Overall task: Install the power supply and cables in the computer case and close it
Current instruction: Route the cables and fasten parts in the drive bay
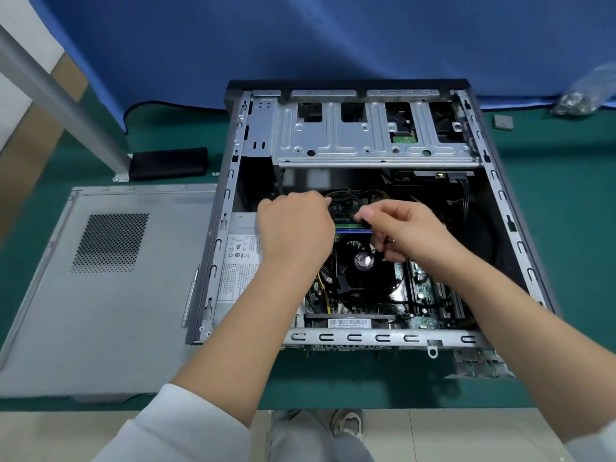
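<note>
The open computer case (510, 208) lies on its side on the green table. The grey power supply (238, 265) sits in its left side, label up. Both hands reach in above the black CPU fan (363, 265). My left hand (296, 225) curls its fingers down onto the black cables (343, 195) near the memory slots; the fingertips are hidden. My right hand (400, 228) pinches a black cable connector (363, 222) between thumb and forefinger. The motherboard (423, 288) shows at the lower right.
The grey side panel (100, 295) lies flat left of the case. A black block (168, 163) and a metal post (60, 95) stand behind it. A plastic bag of parts (580, 98) and a small grey square (502, 122) lie far right. A blue cloth hangs behind.
</note>
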